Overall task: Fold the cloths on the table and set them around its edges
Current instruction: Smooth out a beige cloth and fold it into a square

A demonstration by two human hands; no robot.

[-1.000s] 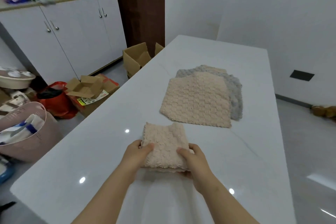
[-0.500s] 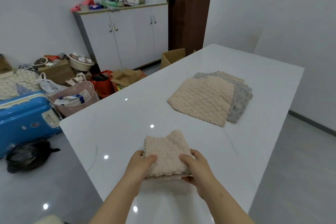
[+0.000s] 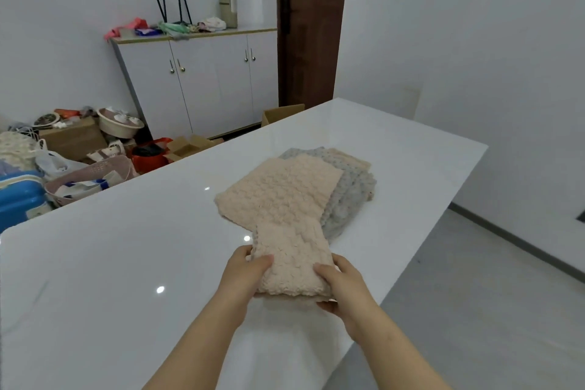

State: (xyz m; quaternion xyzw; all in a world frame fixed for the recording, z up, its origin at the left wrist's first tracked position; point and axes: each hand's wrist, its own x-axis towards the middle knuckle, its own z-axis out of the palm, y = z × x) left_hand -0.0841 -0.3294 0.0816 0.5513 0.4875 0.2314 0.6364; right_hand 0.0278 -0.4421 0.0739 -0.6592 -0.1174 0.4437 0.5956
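A folded beige cloth (image 3: 292, 260) is held just above the white table (image 3: 126, 263), near its right edge. My left hand (image 3: 245, 275) grips its left side and my right hand (image 3: 342, 288) grips its right side, thumbs on top. Just beyond it lies a flat beige cloth (image 3: 278, 190) spread on the table. Under that one sits a grey cloth (image 3: 351, 196), with another beige layer (image 3: 354, 161) showing at its far corner.
Left of the table on the floor are a pink laundry basket (image 3: 88, 177), a blue suitcase (image 3: 19, 196), a red bag (image 3: 148, 158) and cardboard boxes (image 3: 190, 146). A white cabinet (image 3: 202, 82) and a brown door (image 3: 310, 25) stand behind.
My view has swung left and lifted, showing more of the room. Both hands have carried the folded cloth to the right, closer to the spread cloths and the table's right edge.
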